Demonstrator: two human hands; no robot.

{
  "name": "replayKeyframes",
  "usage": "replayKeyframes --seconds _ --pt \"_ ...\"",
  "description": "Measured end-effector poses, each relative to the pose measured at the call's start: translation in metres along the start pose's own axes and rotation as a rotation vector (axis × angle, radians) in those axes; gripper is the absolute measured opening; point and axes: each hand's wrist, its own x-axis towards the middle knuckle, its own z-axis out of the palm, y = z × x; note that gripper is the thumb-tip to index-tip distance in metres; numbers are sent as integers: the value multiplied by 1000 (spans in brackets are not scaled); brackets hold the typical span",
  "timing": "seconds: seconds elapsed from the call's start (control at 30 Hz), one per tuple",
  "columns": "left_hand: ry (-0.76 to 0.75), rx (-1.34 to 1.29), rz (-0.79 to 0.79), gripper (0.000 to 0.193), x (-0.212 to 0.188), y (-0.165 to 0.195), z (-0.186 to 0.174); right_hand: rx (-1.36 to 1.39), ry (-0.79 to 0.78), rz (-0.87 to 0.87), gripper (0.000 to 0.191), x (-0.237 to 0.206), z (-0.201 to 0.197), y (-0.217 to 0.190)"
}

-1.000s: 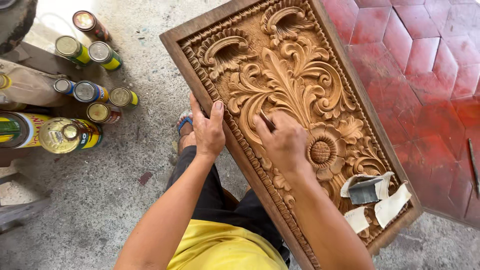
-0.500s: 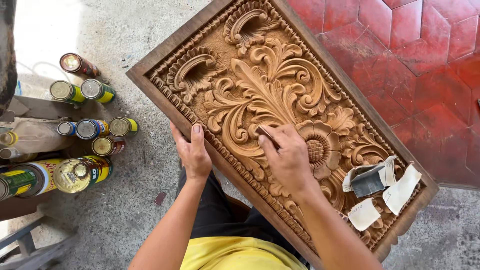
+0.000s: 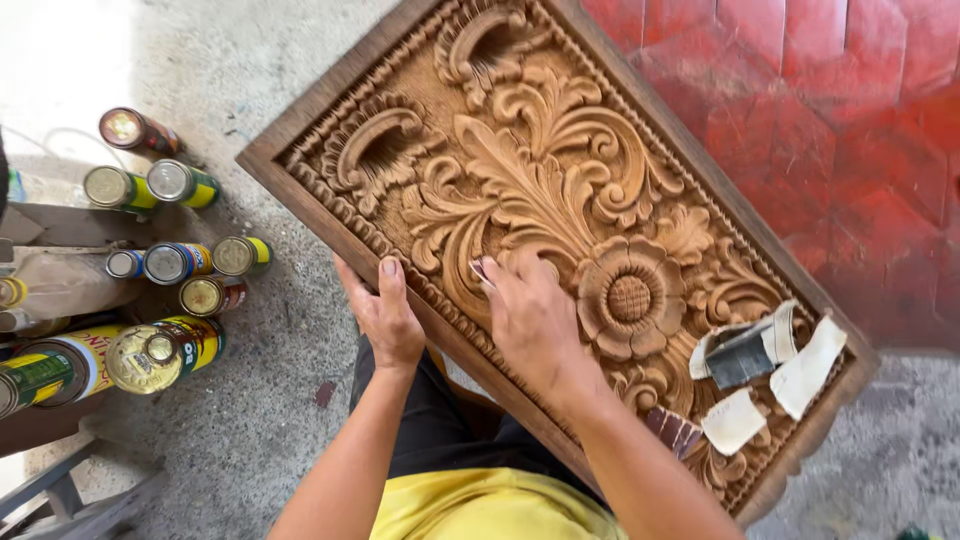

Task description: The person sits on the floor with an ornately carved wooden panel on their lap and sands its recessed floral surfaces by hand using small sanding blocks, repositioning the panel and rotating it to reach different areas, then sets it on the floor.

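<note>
panel: carved wood panel (image 3: pixel 560 200) on the lap, tilted, above the concrete floor (image 3: pixel 270 400)
left hand: (image 3: pixel 385 315) grips the panel's near long edge, fingers curled on the frame
right hand: (image 3: pixel 530 315) flat on the carving beside the flower (image 3: pixel 628 297), fingers together, pressing a small sandpaper scrap (image 3: pixel 483 270)
sandpaper: loose pieces (image 3: pixel 770 370) at the panel's right corner
cans: (image 3: pixel 160 270) on the floor, off the panel's left edge
</note>
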Motion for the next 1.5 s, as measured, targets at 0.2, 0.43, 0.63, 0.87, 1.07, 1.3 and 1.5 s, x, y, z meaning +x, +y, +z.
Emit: replayKeyframes --seconds 0.2,0.43,0.63,0.87,1.07,1.3,1.5 --pt "4 63 38 66 2 -3 -2 25 -68 56 22 2 -4 -7" --pt "2 -92 -61 67 2 3 1 41 -243 278 24 0 -6 -7" --pt "19 186 185 57 2 0 -2 -17 -94 70 23 -3 -1 6" --pt "-18 275 175 53 1 5 -1 -51 -302 151 21 6 -5 16" --pt "14 1 -60 62 -2 5 1 -67 -22 -71 28 5 -7 0" --pt "-18 533 275 48 1 -2 -2 12 -57 162 22 -6 0 -2" --pt "15 -96 -12 68 -1 11 5 55 -51 156 18 -12 3 -8"
